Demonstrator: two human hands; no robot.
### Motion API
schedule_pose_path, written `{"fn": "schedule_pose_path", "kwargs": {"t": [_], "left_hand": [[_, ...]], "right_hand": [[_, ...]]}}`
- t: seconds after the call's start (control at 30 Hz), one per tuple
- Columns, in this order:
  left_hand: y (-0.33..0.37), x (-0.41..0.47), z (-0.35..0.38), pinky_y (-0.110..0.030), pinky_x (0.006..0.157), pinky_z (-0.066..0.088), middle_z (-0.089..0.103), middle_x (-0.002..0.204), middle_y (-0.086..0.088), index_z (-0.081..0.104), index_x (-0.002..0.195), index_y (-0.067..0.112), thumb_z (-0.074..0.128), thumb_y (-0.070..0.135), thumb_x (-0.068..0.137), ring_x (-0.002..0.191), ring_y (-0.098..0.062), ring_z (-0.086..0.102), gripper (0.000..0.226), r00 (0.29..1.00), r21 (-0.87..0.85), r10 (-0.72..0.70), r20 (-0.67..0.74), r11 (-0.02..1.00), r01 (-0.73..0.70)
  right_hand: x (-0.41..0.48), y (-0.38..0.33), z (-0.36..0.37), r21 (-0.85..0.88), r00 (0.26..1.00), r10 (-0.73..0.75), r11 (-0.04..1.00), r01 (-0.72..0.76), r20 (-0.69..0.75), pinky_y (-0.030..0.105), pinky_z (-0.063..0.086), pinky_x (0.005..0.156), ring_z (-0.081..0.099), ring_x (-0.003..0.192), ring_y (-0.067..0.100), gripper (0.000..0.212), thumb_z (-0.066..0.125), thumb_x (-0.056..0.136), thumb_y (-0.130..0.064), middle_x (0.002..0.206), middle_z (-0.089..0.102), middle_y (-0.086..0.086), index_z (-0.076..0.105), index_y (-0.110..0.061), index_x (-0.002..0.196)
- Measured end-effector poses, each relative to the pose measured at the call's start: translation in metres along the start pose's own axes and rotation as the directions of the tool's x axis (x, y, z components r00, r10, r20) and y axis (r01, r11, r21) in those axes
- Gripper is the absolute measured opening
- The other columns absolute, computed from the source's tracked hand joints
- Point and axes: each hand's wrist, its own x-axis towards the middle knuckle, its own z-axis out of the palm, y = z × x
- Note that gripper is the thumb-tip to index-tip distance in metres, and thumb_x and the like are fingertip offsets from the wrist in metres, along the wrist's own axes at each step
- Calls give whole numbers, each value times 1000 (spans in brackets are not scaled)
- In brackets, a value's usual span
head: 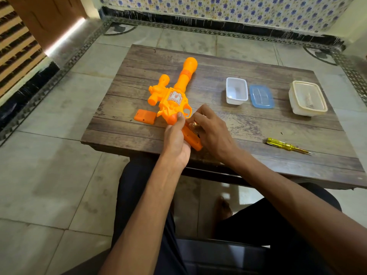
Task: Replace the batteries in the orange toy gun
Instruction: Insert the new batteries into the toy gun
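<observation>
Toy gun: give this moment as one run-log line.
left grip: holds toy gun handle | right grip: pinches battery at handle | cover: off, beside toy gun

Dark wooden table [218,62]. On it: orange toy gun [174,96] left, orange cover [145,116] beside, white tub [236,90], blue lid [261,96], lidded cream box [307,98], yellow screwdriver [286,145] front right.

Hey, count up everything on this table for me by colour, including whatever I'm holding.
Orange: 2, the toy gun and its loose cover
White or cream: 2, the white tub and the cream tub
Blue: 1, the lid
Yellow: 1, the screwdriver
Gold: 1, the battery in the right hand
Total: 7
</observation>
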Motion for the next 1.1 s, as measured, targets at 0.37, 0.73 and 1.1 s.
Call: {"fn": "schedule_pose_path", "kwargs": {"t": [0.37, 0.73, 1.1], "left_hand": [[2, 4, -1, -48, 102, 48, 64, 127, -16, 60, 117, 15, 50, 28, 103, 119, -29, 61, 22, 999, -36, -46, -20, 998, 45], [0, 7, -6, -51, 100, 49, 64, 125, -16, 51, 138, 12, 51, 28, 102, 115, -30, 63, 39, 999, 29, -32, 1, 999, 32], [2, 5, -10, -40, 82, 56, 64, 111, -14, 48, 137, 13, 54, 32, 100, 97, -23, 66, 43, 999, 39, -42, -22, 998, 43]], "right_hand": [[-6, 6, -1, 32, 996, 81, 996, -83, 44, 45, 51, 57, 57, 74, 22, 37, 50, 84, -11, 92, 53, 1, 72, -24, 111], [-7, 12, -6, 14, 993, 39, 999, -41, 114, 37, 50, 60, 56, 74, 19, 27, 62, 87, -5, 91, 55, 3, 75, -21, 105], [6, 5, -46, 760, 578, 502, -325, -563, 643, 26, 44, 60, 56, 68, 15, 34, 39, 105, -28, 89, 59, 10, 57, -4, 122]]}}
